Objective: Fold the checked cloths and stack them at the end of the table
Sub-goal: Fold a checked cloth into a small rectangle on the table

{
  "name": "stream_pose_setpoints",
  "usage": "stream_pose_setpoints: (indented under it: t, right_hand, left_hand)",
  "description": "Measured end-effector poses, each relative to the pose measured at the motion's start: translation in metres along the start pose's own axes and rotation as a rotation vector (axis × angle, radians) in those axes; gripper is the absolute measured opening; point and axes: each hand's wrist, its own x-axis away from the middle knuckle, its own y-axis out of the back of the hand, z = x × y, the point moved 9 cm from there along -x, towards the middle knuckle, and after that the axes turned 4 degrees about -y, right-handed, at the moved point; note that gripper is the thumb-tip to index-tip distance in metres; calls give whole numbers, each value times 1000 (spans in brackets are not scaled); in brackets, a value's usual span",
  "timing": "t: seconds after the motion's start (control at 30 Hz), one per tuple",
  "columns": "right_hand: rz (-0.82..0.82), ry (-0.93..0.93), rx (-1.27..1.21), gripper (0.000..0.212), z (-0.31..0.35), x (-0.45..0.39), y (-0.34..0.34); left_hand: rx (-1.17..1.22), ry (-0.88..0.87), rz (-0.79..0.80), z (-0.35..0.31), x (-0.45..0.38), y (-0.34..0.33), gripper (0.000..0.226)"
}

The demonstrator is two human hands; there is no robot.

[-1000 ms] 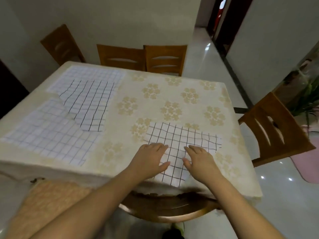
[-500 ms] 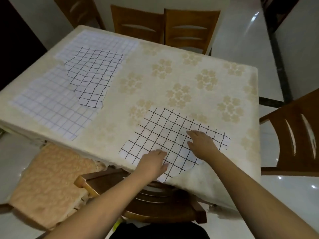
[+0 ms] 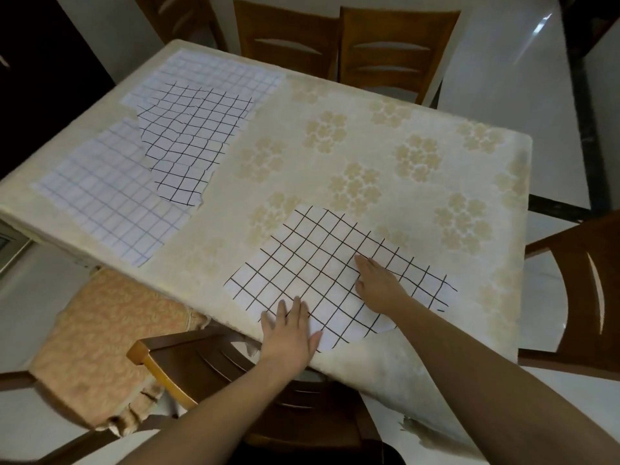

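Both hands have slid apart since a moment ago, so the cloth [image 3: 322, 273] at lower centre looks smoothed flat, probably ready for its first fold. Left hand [image 3: 290, 332] lies flat on the near edge, fingers spread, no grip. Right hand [image 3: 377, 286] presses flat mid-cloth. Three more cloths [image 3: 188, 146] wait unfolded at upper left of the table [image 3: 419, 135].

Dim, warm indoor light; glare streak on glossy pale tiled floor [image 3: 540, 26] far right; soft overall, wide-angle bending at edges, dark near corners.
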Motion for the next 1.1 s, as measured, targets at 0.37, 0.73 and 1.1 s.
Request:
stream_pose_setpoints:
  t: [0.37, 0.73, 1.1]
  right_hand:
    - [-106, -38, 12, 53, -24, 8, -7]
    - [-164, -206, -18, 56, -12, 34, -31]
    - [-333, -287, 8, 57, 3, 39, -30]
  left_hand:
    - [-153, -73, -9, 47, -42, 27, 96]
    - [-257, -129, 3, 83, -93, 70, 81]
    - [-165, -367, -76, 88, -102, 60, 80]
